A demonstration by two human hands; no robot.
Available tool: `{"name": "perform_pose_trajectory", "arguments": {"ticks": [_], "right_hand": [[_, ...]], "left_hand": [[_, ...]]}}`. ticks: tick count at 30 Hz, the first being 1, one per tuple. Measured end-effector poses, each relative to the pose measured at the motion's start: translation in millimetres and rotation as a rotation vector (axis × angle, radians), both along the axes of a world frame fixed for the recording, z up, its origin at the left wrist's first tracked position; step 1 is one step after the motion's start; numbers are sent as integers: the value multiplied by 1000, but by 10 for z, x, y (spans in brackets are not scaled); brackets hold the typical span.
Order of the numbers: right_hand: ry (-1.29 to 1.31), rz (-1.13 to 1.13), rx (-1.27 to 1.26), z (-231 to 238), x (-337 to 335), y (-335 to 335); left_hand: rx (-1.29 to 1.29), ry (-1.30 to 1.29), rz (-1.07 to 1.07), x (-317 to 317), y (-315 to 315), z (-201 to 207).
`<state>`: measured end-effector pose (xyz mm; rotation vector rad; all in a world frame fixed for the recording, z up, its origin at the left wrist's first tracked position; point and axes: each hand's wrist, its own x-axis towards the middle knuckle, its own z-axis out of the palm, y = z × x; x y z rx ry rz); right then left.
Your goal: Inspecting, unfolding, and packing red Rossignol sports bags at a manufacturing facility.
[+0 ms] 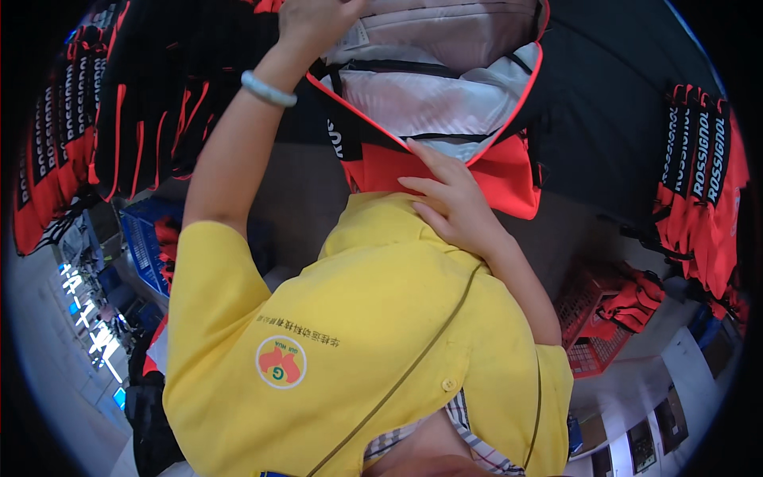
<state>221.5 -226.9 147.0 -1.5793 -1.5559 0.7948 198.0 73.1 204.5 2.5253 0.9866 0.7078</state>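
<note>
Black covers the bench (612, 87) where this person works. From here I see the right hand (453, 195) with fingers apart, the index touching the near rim of an open red-and-black bag (433, 99) at the bench's near edge. The left hand (318, 24) is cut off at the bag's left; its grip I can't tell. Seemingly the bag's mouth is being spread for checking; next calls for steadying that rim. Stacked bags (703, 175) sit toward the right edge.

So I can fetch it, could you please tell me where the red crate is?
In the head view, the red crate is at lower right, right of the person's right forearm and below and left of the red-and-black stack.
</note>
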Motion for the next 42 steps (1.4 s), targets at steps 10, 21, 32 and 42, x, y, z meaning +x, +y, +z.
{"name": "perform_pose_trajectory", "arguments": {"ticks": [10,21,32,42], "right_hand": [[387,-546,-388,-152,10,-1135],[408,-848,-939,-1679,18,-1825],[204,-980,-670,-629,1051,-1535],[809,-793,-564,-1139,1375,-575]], "left_hand": [[-937,347,-346,176,716,-794],[-333,32,-314,28,887,-1278],[114,448,-207,-195,403,-1126],[-335,337,-104,-311,633,-1173]]}}
